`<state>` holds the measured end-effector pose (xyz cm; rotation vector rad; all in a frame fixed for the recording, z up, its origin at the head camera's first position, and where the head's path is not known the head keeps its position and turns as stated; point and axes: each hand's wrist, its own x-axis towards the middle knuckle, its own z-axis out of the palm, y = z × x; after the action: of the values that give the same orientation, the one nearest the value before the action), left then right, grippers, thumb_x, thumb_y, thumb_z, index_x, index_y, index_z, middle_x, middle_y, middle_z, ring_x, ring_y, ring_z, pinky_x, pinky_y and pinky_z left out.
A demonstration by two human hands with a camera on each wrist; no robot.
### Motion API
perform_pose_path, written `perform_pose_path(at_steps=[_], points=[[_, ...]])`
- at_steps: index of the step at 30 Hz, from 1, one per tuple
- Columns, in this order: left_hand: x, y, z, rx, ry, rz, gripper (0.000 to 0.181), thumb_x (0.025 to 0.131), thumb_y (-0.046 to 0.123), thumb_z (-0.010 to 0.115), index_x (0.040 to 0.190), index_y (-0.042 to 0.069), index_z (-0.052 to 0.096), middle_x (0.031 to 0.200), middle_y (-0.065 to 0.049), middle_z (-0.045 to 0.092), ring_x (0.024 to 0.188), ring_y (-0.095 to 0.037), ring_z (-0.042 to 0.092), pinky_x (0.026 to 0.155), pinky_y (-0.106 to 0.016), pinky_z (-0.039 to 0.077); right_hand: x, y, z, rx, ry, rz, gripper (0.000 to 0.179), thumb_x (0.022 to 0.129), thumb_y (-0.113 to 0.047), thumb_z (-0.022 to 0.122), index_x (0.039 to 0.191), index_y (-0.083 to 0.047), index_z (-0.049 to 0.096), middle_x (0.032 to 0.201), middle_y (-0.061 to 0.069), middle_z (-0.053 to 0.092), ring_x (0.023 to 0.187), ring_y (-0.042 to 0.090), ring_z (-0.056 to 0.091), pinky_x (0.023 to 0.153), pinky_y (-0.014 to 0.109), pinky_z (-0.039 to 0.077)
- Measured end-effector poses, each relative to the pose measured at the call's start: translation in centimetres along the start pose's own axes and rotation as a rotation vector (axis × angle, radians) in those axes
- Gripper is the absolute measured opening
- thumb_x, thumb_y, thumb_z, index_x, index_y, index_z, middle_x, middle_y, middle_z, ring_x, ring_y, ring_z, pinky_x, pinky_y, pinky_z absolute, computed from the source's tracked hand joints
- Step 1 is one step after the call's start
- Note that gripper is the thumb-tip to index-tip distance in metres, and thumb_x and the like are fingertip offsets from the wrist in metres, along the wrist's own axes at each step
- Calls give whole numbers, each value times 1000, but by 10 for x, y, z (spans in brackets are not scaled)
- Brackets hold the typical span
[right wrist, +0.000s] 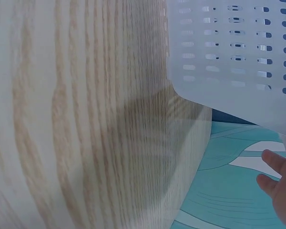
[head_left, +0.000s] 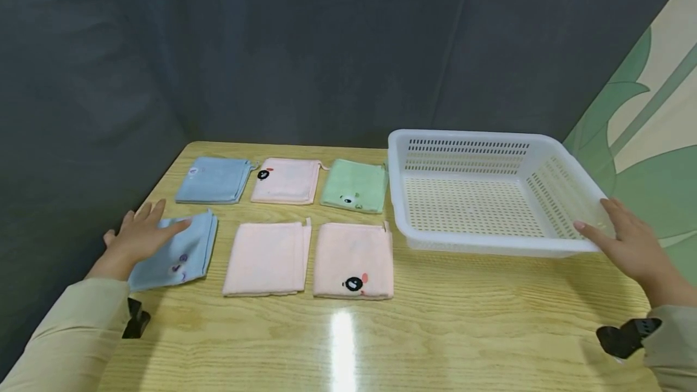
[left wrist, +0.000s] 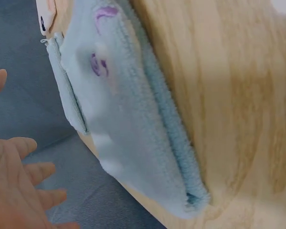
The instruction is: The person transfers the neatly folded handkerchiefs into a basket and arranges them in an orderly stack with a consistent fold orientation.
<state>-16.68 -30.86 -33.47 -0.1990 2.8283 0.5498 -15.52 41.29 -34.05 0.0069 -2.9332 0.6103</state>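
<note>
My left hand, fingers spread, hovers at the left side of a folded light blue towel with purple stitching. In the left wrist view this palm and its straight fingers appear beside the towel, with nothing held. On the right, my right hand is at the near right corner of a white plastic basket. Its thumb reaches over the rim, and the fingers lie along the outer side. Two loosely extended fingers show below the basket wall in the right wrist view. No towel is visible inside the basket.
Behind the near row lie a folded blue towel, a pink towel and a green towel. Two more pink towels, one plain and one with a face, lie mid-table. A dark curtain hangs behind.
</note>
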Motion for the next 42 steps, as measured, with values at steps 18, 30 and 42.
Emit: perform_pose_path(at_steps=[18,30,42], points=[[8,-14,2,-3,-41,-13,100,78,69,28,132,-7,-8,132,-36,-3,113,-56,0,73,-72,1,-3,0,1,22,22,1,71,88,-30,43,133,9,4,135,32,-1,116,55,3,83,69,7],[6,-21,10,-74,-108,-35,102,77,68,32,131,-7,-12,131,-36,-8,110,-60,-1,72,-73,-4,-3,2,3,33,32,-22,69,88,-29,43,133,10,6,134,34,2,116,54,5,84,68,6],[6,-27,19,-238,-137,-31,105,79,61,41,126,-9,-21,127,-38,-18,113,-54,-9,85,-65,10,-3,3,3,20,34,-26,69,89,-29,42,133,10,5,134,33,1,117,53,3,84,67,7]])
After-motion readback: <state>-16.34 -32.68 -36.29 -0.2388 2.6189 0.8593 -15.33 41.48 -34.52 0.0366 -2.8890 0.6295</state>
